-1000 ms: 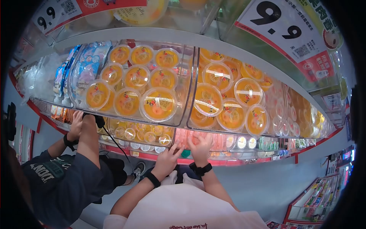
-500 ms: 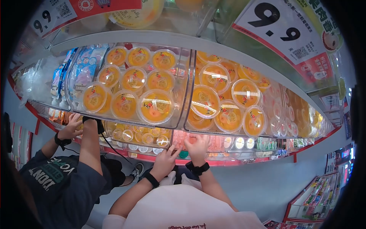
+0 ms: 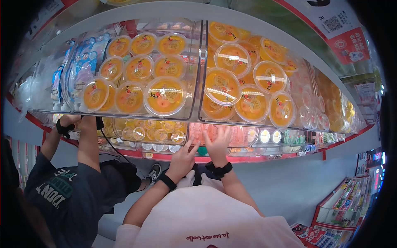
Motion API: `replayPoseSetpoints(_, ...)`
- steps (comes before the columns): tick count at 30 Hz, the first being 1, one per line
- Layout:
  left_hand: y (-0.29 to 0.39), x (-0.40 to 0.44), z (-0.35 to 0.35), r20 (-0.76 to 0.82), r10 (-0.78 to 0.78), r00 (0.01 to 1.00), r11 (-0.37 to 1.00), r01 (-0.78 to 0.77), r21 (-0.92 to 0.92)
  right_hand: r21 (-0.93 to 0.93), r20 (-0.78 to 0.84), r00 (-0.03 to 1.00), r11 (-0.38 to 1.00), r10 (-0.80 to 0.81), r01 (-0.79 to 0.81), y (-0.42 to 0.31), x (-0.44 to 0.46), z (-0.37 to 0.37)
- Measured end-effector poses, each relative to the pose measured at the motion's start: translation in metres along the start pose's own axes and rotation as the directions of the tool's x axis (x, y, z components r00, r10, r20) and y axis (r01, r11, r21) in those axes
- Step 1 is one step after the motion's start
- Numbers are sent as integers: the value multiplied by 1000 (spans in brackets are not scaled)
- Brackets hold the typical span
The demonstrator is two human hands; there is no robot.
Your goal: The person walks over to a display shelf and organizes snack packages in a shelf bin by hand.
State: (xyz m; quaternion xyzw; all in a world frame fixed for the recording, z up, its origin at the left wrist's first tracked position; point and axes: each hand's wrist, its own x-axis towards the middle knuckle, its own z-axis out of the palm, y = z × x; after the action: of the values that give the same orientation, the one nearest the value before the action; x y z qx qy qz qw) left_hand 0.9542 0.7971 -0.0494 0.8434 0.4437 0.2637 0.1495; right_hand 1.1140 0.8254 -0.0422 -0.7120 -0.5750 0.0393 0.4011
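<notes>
Over the lower shelf's front edge, my left hand (image 3: 182, 160) has its thumb and forefinger apart, close to the pink packs (image 3: 196, 133). My right hand (image 3: 217, 144) is beside it, fingers spread, its tips over more pink packs. Nothing shows in either hand; whether the fingertips touch the packs I cannot tell. Between the hands is a round green lid (image 3: 202, 151). Above them, clear bins hold round cups of orange jelly (image 3: 165, 96) with transparent lids.
At the left, a co-worker in a dark T-shirt (image 3: 62, 186) reaches to the lower shelf, a black cable (image 3: 112, 145) hanging near their arm. Small yellow cups (image 3: 160, 135) fill a lower bin. Blue packets (image 3: 89, 56) stand upper left. Another shelf unit (image 3: 345, 202) is at right.
The shelves have shifted up in view. My right hand's fingers have gone from curled to spread, while my left hand stays near the pink packs. The co-worker's hands have moved up in view.
</notes>
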Motion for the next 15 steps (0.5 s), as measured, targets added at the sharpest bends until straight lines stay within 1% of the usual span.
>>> replayPoseSetpoints(1, 0, 0, -2, 24, -35, 999, 995, 37, -88, -16, -21, 999, 999, -35, 35, 1, 0, 1)
replayPoseSetpoints(3, 0, 2, -6, 49, -46, 998, 995, 51, -89, -17, -34, 998, 998, -58, 57, 7, -1, 3)
replayPoseSetpoints(5, 1, 2, -8, 11, -22, 1000, 996, 23, -90, -30, -40, 997, 997, -69, 68, 13, -9, 7)
replayPoseSetpoints(6, 0, 2, -5, -18, 9, 1000, 997, -10, -78, -47, -63, 990, 991, -129, 126, 14, -11, 8)
replayPoseSetpoints(7, -1, 2, -4, -9, 4, 1000, 997, -5, -79, -65, -90, 978, 981, -189, 184, 15, -13, 9)
replayPoseSetpoints(8, -2, 1, -3, 7, 5, 1000, 996, -4, -89, -53, -58, 972, 973, -227, 224, 17, -16, 10)
replayPoseSetpoints(9, -1, 3, -4, 19, 7, 1000, 995, -5, -99, -51, -57, 973, 974, -224, 221, 18, -16, 10)
replayPoseSetpoints(10, 1, 2, -6, 24, 5, 1000, 995, -3, -100, -85, -48, 957, 956, -286, 282, 20, -17, 10)
replayPoseSetpoints(11, 4, 1, -8, 45, -18, 999, 988, 25, -154, -118, -38, 936, 932, -349, 343, 22, -17, 9)
replayPoseSetpoints(12, 5, 2, -11, 66, -40, 997, 977, 53, -206, -116, -37, 937, 932, -348, 342, 24, -18, 9)
replayPoseSetpoints(13, 2, -1, -9, 66, -41, 997, 977, 54, -204, -128, -35, 927, 922, -372, 365, 25, -20, 9)
replayPoseSetpoints(15, -8, -6, -8, -64, 127, 990, 952, -139, -273, -134, -39, 915, 910, -401, 393, 28, -17, 15)
